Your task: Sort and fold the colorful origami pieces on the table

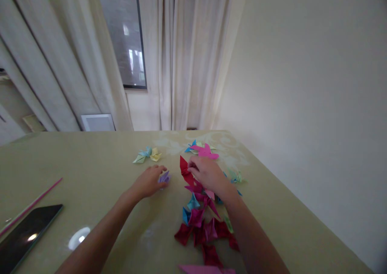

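My left hand is at the table's middle, its fingers and thumb curved around a small purple origami piece. My right hand pinches a red origami piece with pointed ends, above the upper end of the pile. Below it lies a loose heap of folded paper pieces: magenta, blue and dark red. My right forearm covers part of this heap. A pink folded piece is cut off by the bottom edge of the view.
Farther back lie pale green, blue and yellow pieces and a pink pinwheel-shaped piece over others. Light green pieces are right of my right wrist. A dark tablet or phone and a thin pink stick are at left.
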